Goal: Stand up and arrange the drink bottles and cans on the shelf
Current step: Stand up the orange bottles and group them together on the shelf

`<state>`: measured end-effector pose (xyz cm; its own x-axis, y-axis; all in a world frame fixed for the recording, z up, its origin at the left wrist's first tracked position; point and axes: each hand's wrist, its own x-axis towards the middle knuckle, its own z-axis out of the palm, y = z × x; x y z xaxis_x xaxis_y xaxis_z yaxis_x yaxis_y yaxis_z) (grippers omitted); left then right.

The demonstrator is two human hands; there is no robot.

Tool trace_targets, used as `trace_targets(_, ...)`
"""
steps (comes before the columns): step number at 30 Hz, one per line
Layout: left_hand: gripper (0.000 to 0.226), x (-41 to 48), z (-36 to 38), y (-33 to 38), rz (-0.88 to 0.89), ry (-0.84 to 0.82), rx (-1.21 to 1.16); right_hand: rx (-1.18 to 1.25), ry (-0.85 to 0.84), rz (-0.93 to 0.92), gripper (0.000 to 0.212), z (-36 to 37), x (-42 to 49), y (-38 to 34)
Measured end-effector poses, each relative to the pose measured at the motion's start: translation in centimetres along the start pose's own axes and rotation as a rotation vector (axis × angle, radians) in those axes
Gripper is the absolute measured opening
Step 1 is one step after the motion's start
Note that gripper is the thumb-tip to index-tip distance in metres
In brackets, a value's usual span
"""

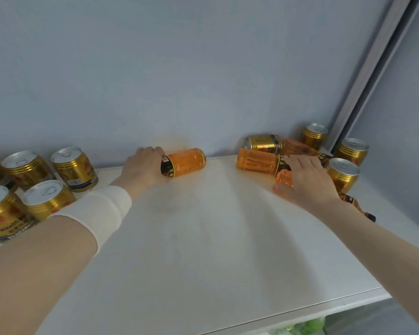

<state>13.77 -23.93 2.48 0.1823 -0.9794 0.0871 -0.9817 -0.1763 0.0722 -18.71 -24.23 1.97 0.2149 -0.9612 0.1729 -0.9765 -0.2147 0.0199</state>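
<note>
On the white shelf (203, 238) an orange drink bottle (186, 162) lies on its side near the back wall; my left hand (143, 165) grips its black-labelled end. To the right, my right hand (305, 177) curls over another lying orange bottle (284, 181), with a second one (257, 162) lying just behind it. A gold can (264, 142) lies on its side behind them. Several gold cans (74, 168) stand upright at the left, and three more (342, 174) stand at the right.
The pale blue back wall runs right behind the bottles. A grey metal upright (373, 68) closes off the right corner. Another orange bottle (356, 206) lies under my right wrist. The shelf's front edge (300, 315) runs low in the frame, with green items blurred below it.
</note>
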Motion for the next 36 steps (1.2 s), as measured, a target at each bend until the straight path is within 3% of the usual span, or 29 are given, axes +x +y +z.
trace_targets(3,0.061,-1.1,-2.1,1.4,0.063,0.021,0.083,-0.062,0.047,-0.009,0.074,-1.0,-1.5,2.0)
trace_targets(13,0.055,-6.2,-7.2,9.4,0.295,0.002,0.295,-0.207,-0.043,0.161,0.073,0.7,-7.4,8.0)
trace_targets(20,0.051,-8.1,-9.7,13.8,0.434,-0.101,0.438,0.017,-0.001,0.134,0.067,0.8,-7.7,8.8)
trace_targets(26,0.056,-6.9,-10.1,15.1,0.566,-0.072,0.517,0.067,0.059,-0.032,0.069,-4.4,-5.9,7.3)
trace_targets(32,0.056,-4.7,-9.6,14.7,0.683,-0.076,0.326,0.09,0.007,-0.129,0.069,-9.0,-0.7,3.5)
trace_targets(36,0.068,-4.7,-8.4,14.1,0.607,-0.034,-0.062,0.307,0.015,-0.123,0.072,-8.8,1.8,2.0)
